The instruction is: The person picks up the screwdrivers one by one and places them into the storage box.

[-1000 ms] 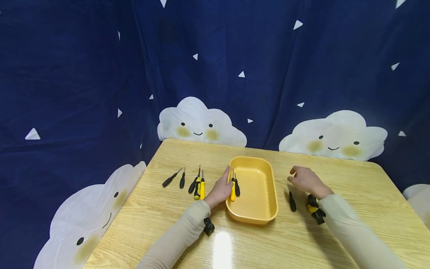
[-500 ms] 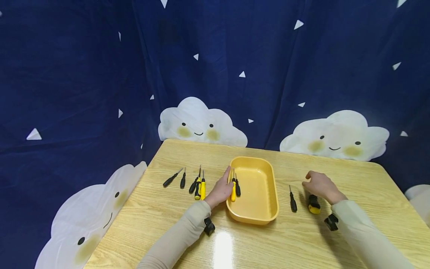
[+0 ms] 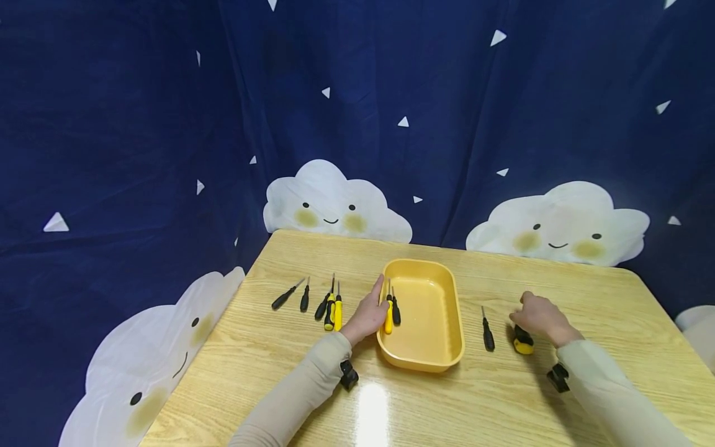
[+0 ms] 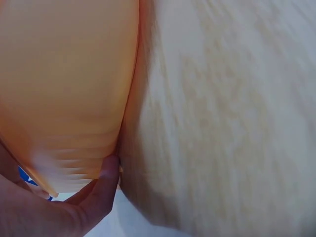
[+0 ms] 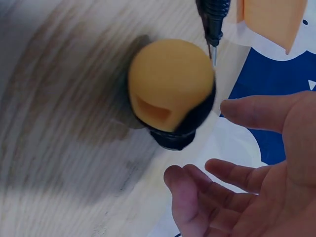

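Note:
My left hand point(image 3: 367, 317) grips the left wall of a yellow plastic tray point(image 3: 426, 365), thumb at the rim and fingers point(image 4: 101, 190) against the outer side. A yellow screwdriver point(image 3: 388, 315) and a black screwdriver point(image 3: 396, 312) lie inside along that wall. Over the right of the table, my right hand point(image 3: 542, 317) hovers beside a stubby black tool with a rounded yellow end point(image 5: 170, 81); its far end is hidden. Thumb and fingers are spread, with a gap to the tool in the right wrist view. A slim black screwdriver point(image 3: 488, 335) lies between tray and right hand.
Several black or yellow screwdrivers lie left of the tray, among them a yellow one point(image 3: 337, 310) and an outer black one point(image 3: 283, 299). The wooden table point(image 3: 447, 410) ends at a dark blue curtain point(image 3: 357, 93) with cloud shapes.
My right hand has moved right, away from the slim black screwdriver, to the stubby tool, then slightly lower over it. The left hand and the tray have stayed put.

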Available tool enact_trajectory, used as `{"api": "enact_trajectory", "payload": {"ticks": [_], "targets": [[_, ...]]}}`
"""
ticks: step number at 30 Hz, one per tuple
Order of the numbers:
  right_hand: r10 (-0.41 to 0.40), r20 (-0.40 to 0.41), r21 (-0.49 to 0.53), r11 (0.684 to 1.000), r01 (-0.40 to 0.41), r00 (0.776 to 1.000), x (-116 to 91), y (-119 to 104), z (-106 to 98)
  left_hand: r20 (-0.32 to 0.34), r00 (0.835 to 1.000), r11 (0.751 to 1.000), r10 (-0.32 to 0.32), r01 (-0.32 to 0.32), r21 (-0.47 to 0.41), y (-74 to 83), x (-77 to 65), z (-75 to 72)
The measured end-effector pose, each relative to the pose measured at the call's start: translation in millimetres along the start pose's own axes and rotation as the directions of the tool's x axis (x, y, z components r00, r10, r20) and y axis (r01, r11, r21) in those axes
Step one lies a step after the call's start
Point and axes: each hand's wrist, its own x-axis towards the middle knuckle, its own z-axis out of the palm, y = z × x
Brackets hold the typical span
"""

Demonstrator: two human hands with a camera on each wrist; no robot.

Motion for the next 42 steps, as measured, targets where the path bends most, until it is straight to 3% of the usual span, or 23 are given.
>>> {"api": "enact_trajectory", "payload": {"ticks": [10,24,42], "targets": [[0.005,0.041,0.050,0.999,-0.008,0.999,-4.0,5.2,11.3,0.010,1.000,1.000,0.003,-0.003,-0.015,-0.1,0.0,-0.4],[-0.005,0.026,0.076,0.997,0.003,1.000,1.3,11.9,22.9,0.005,1.000,1.000,-0.017,0.017,-0.013,0.9,0.1,-0.4],[0.007,0.046,0.101,0.995,-0.012,0.999,-5.1,10.4,22.4,0.004,1.000,1.000,-0.020,0.020,-0.009,1.3,0.2,0.1]]}}
